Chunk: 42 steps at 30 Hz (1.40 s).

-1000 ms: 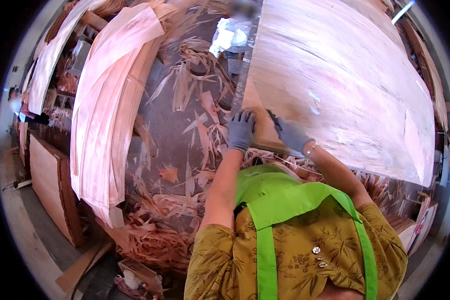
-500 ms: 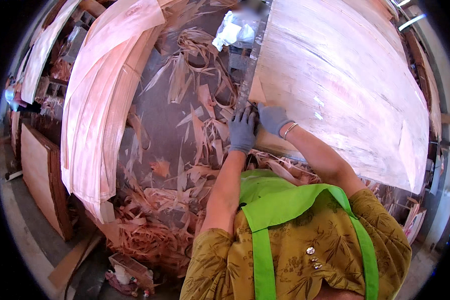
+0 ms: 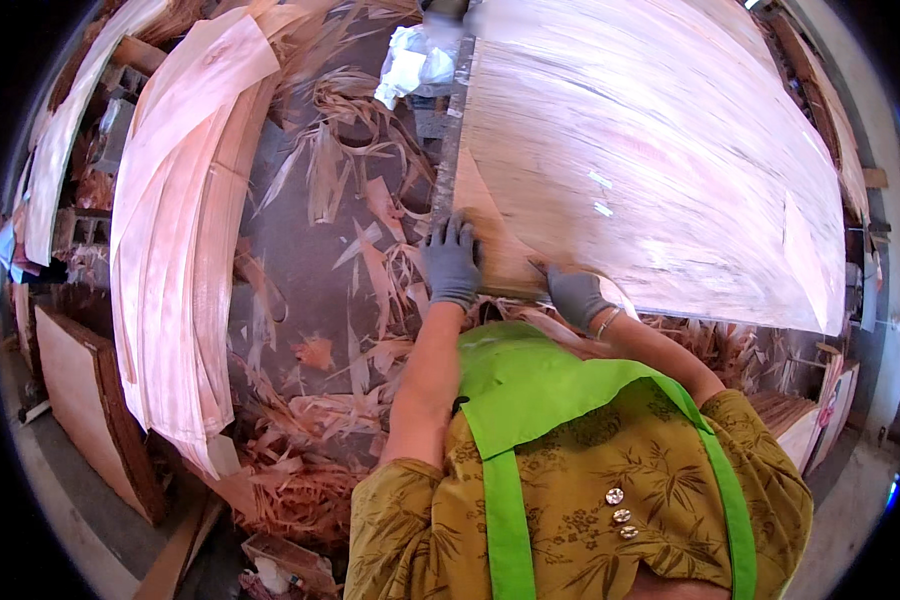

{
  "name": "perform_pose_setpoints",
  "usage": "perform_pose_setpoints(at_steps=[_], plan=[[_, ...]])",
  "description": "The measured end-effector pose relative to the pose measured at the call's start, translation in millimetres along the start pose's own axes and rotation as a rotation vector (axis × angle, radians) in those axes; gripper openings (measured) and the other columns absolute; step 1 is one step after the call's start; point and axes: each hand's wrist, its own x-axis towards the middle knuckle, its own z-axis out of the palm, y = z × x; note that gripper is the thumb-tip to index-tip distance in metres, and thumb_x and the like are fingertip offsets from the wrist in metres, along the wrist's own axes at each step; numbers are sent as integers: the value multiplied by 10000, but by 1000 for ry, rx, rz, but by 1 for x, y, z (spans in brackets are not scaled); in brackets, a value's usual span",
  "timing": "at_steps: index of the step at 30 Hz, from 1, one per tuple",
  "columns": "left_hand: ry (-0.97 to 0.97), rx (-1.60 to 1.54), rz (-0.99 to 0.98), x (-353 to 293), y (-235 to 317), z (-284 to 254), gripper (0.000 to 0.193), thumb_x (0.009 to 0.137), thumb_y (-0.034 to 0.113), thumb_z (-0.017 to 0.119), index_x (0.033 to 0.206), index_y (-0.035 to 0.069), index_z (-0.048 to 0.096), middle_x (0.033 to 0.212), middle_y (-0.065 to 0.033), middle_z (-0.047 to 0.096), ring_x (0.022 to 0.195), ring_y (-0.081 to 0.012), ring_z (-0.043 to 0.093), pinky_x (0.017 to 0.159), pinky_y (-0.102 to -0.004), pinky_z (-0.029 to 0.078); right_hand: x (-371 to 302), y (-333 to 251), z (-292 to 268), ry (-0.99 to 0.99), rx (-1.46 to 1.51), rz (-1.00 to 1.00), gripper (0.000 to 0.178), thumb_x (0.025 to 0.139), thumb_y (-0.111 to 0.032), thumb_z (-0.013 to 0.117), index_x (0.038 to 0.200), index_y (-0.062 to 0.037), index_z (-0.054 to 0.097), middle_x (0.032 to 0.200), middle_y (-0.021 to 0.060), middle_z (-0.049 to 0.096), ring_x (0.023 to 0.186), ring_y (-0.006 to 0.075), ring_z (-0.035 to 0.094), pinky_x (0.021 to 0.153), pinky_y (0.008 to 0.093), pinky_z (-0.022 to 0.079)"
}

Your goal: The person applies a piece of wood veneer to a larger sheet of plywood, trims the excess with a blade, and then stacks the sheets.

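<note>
A large pale wood veneer sheet (image 3: 650,170) lies spread to the right, its surface streaked and slightly glossy. My left hand (image 3: 452,268), in a grey glove, rests with its fingers stretched out at the sheet's near left corner, beside a dark straight bar (image 3: 451,150). My gloved right hand (image 3: 578,297) is closed at the sheet's near edge; a small dark tip shows by its fingers, too little to name. Between the hands lies a browner wedge-shaped patch of wood (image 3: 505,250), blurred in part.
Stacked veneer strips (image 3: 185,220) stand at the left. Curled wood scraps (image 3: 310,430) litter the dark floor between. A crumpled white plastic bag (image 3: 415,65) sits at the far end of the bar. Thick boards (image 3: 95,400) lean at the lower left.
My right hand has moved away from my left hand, rightward and nearer to me along the sheet's near edge. My left hand remains at the corner. The whole view has shifted slightly.
</note>
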Motion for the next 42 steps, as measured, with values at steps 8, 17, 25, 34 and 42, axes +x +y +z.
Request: perform_pose_setpoints(at_steps=[8,17,25,34,42], plan=[[60,-35,35,2,1,3,340,796,284,566,1076,93,558,1287,-109,494,1159,-321,453,935,-489,351,-68,61,16,195,57,25,239,840,-146,555,1076,-114,581,690,136,631,563,335,609,486,406,477],[48,-85,141,2,-3,0,218,785,186,554,983,104,596,1222,-124,540,1101,-314,500,911,-457,399,-2,-9,-41,190,285,-19,143,907,-238,502,907,-96,519,679,177,599,611,392,592,548,497,440],[-434,-266,647,56,-84,-12,290,717,28,593,976,113,689,1213,-75,573,1135,-292,509,962,-344,424,60,-45,2,105,150,-229,138,862,-174,487,963,-106,552,684,143,632,593,352,624,492,478,454],[-377,-38,742,57,-71,-14,218,738,90,593,940,107,671,1186,-72,564,1113,-261,520,897,-324,470,76,-70,-9,34,-33,-302,179,845,-179,508,1000,-155,595,678,107,651,574,304,646,462,449,459],[-413,-50,644,48,-65,-16,290,703,109,633,991,106,600,1222,-85,527,1124,-299,493,936,-370,438,79,-80,-19,-42,-30,-281,183,848,-169,490,977,-94,596,688,136,654,634,314,662,506,460,481]])
